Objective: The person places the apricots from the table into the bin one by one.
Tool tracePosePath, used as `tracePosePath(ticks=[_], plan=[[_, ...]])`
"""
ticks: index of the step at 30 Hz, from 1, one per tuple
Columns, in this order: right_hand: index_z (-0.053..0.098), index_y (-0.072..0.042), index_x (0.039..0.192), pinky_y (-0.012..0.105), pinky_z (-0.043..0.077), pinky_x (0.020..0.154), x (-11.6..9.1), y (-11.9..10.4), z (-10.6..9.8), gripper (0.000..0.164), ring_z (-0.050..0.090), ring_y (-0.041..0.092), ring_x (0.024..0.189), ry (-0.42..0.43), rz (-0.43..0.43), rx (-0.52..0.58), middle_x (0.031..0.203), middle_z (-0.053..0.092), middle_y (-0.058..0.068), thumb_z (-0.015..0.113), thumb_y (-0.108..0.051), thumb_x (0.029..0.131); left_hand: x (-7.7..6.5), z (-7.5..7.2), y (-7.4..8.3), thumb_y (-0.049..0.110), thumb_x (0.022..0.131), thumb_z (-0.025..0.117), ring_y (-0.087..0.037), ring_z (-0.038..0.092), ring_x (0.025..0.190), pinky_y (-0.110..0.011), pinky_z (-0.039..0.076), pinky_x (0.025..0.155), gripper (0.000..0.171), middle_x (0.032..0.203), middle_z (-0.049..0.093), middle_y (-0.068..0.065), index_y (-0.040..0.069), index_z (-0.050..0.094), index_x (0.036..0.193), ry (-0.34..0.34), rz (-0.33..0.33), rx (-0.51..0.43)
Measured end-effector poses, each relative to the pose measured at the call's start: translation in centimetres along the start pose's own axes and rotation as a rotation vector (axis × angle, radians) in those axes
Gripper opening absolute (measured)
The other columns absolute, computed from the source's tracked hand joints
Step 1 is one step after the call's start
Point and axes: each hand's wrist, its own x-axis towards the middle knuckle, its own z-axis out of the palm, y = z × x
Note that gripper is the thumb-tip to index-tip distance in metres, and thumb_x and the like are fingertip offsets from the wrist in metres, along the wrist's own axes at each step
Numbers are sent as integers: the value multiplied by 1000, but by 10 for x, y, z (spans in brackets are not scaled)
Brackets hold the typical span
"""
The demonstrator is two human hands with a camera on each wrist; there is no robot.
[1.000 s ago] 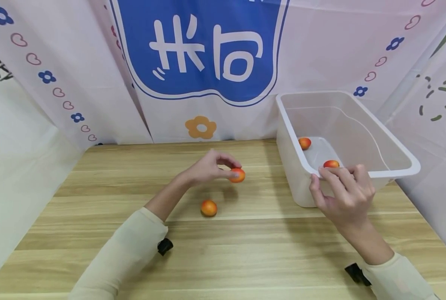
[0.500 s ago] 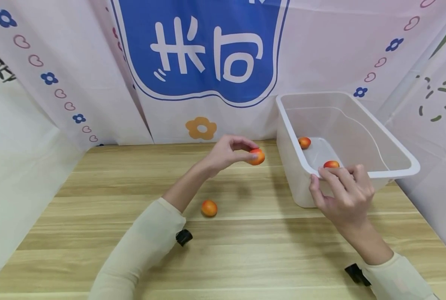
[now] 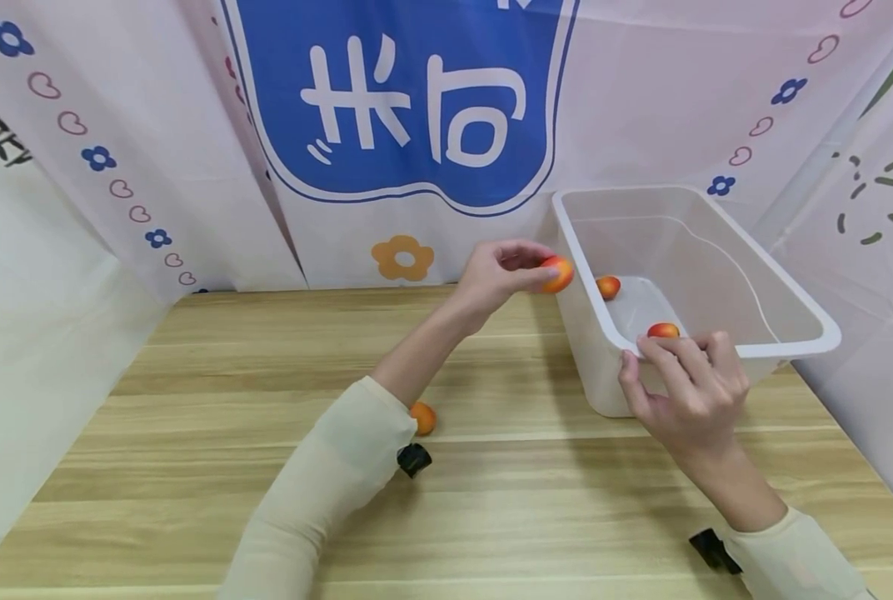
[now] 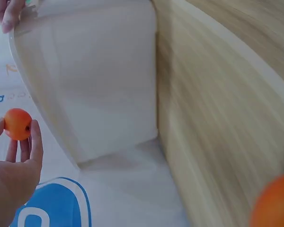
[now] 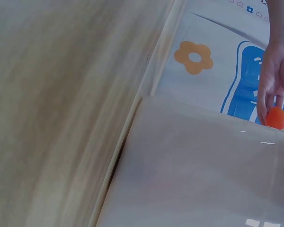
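Between its thumb and fingertips my left hand (image 3: 495,275) pinches a small orange-red fruit (image 3: 558,275), raised beside the left rim of a white plastic bin (image 3: 592,375). The left wrist view shows this same fruit (image 4: 18,124) with a dark spot on its side. My right hand (image 3: 690,396) grips the bin's near rim, fingers over the edge and thumb outside. Inside the bin lie two similar fruits, one by the left wall (image 3: 608,287) and another fruit (image 3: 663,331) near the front, partly hidden by the right hand. A further fruit (image 3: 424,418) rests on the table, partly covered by the left sleeve.
The wooden table (image 3: 529,517) runs back to a printed cloth backdrop (image 3: 446,233), close behind the bin. More cloth hangs at the left and right sides. A black clip-like piece (image 3: 414,460) shows at the left sleeve, with another black piece (image 3: 715,552) at the right.
My left hand has risen and moved right and away from me, carrying the fruit from above the table to the bin's left rim. The right hand has stayed on the bin.
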Motion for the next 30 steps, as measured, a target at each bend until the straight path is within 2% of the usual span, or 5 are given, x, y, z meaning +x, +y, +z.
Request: tracePosePath(ticks=[4,12,20,26,30], plan=[[69,3,71,47,27,50,0,0,0,31,35,43,55,-5,-4,0,65,60,15,68,-22,90,6,9,7,4,93,76,-19,68,94,-32,62,86,28,110,74,-14,-5,71,119,8,0,-43],[70,4,71,47,27,50,-1,0,0,33,36,43,56,-9,-8,-8,66,61,16,68,-23,91,27,33,20,7,94,76,-17,68,95,-28,61,86,28,111,74,-13,-5,71,119,10,2,-76],[69,3,71,46,26,51,0,-1,0,32,35,43,56,-14,-6,0,65,60,16,68,-22,90,49,59,29,10,95,76,-11,67,92,-22,60,84,28,107,73,-7,-2,71,120,-19,-40,-57],[69,3,71,47,27,51,0,-1,0,32,36,43,56,-17,-4,2,66,60,16,67,-21,90,59,83,34,7,95,75,-10,68,87,-22,61,81,28,104,73,-8,-4,71,120,-57,-21,-77],[69,3,71,47,28,51,0,0,0,31,37,44,56,-23,-2,3,66,61,16,67,-21,90,65,98,35,7,93,77,-7,67,84,-20,60,77,27,100,73,-5,-3,72,118,-45,-11,-47]])
